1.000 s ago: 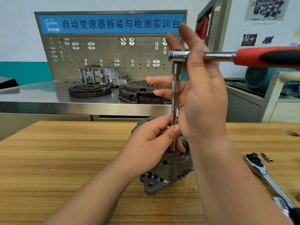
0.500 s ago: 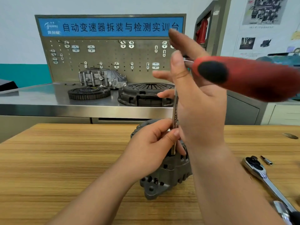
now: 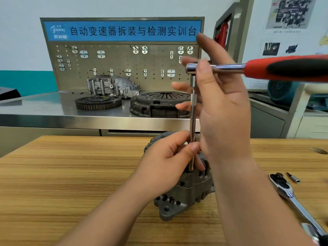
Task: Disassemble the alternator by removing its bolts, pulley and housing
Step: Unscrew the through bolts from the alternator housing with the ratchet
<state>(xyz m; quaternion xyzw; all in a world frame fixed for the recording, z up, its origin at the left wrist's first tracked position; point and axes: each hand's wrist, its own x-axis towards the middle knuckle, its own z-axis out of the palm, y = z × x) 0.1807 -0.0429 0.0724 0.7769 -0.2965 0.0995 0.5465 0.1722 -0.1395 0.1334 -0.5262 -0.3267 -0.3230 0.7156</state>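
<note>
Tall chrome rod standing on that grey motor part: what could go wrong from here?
The left hand only pinches the long chrome extension bar low down; it could tip off the grey cast-metal alternator. The right hand holds the red-and-black-handled wrench loosely near its head; the handle might swing down.

Clutch cover (image 3: 159,103), ring gear (image 3: 98,103), steel bench (image 3: 44,112), pegboard (image 3: 115,64) behind
</note>
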